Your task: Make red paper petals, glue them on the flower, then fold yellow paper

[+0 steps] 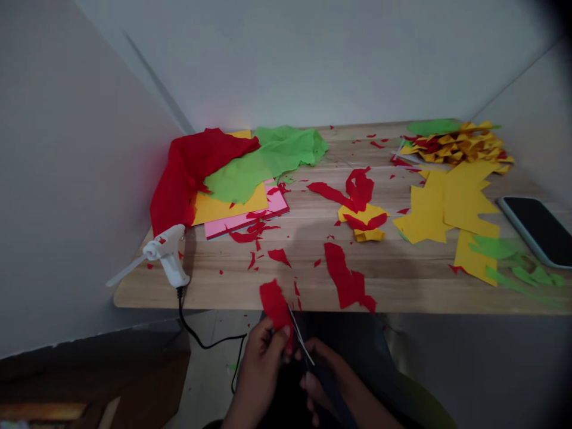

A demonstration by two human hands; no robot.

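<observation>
The left hand (261,354) pinches a red paper strip (273,301) between thumb and fingers; most of the strip sticks out beyond the fingertips, over the table's near edge. The right hand (328,372) grips scissors (300,335), their blades along the strip's right edge. Ahead, red scraps (344,277) litter a light wood-grain table (415,283). On its left are a white glue gun (172,259) and crumpled red (181,176) and green sheets (268,164); on its right, yellow cutouts (426,205) and a dark-screened phone (543,229). Plain pale walls (313,59) enclose the table.
</observation>
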